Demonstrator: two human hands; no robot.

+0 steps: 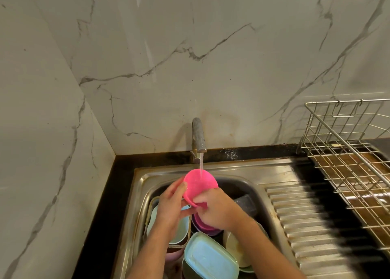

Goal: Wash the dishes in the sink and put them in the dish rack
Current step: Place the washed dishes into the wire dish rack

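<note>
1. A steel sink (139, 185) holds piled dishes, among them a pale blue container (211, 257).
2. The left hand (172, 204) grips a pink cup (200, 182) by its rim, fingers curled.
3. The faucet (198, 137) runs water into the cup, held above the sink.
4. The right hand (217, 209) pinches what seems the cup's handle.
5. A wire dish rack (348, 152) stands at right.

I am holding a bright pink bowl (199, 183). Behind my grip, white marble wall (211, 56) is showing grey veins. Below it, pale blue containers (209, 257) are sitting in the steel-grey sink (139, 194).
</note>
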